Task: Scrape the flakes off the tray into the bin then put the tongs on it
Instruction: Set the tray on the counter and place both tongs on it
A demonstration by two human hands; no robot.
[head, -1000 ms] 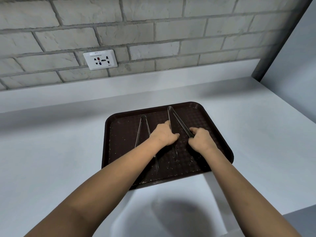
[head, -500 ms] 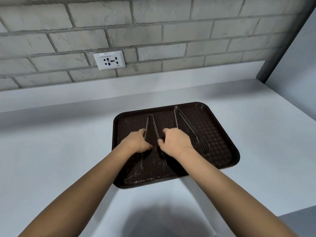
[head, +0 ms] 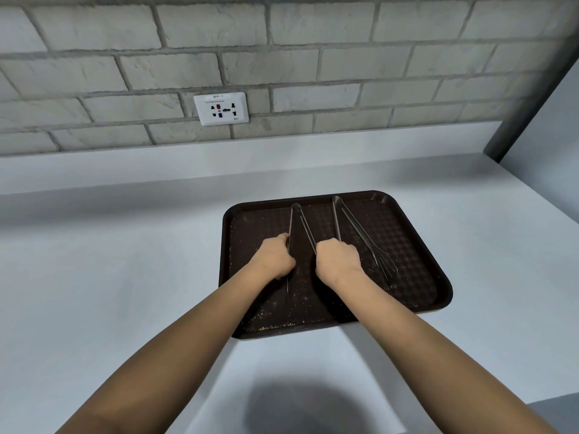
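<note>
A dark brown tray (head: 405, 245) lies on the white counter (head: 125, 277), with pale flakes (head: 275, 325) gathered along its near edge and scattered over its floor. Two metal tongs lie on it, hinges pointing toward the wall. My left hand (head: 275, 256) grips the left arm of the left tongs (head: 297, 214), and my right hand (head: 338, 261) grips its right arm, so the tongs are spread in a V. The right tongs (head: 354, 227) lies free beside my right hand. No bin can be made out.
A brick wall with a white power socket (head: 221, 108) runs behind the counter. A dark post (head: 532, 98) and a pale side wall close off the right. A shadow (head: 313, 411) falls on the near counter below the tray.
A second ago both hands were on the right tongs. They have since let go of it and moved left onto the left tongs, one hand on each arm.
</note>
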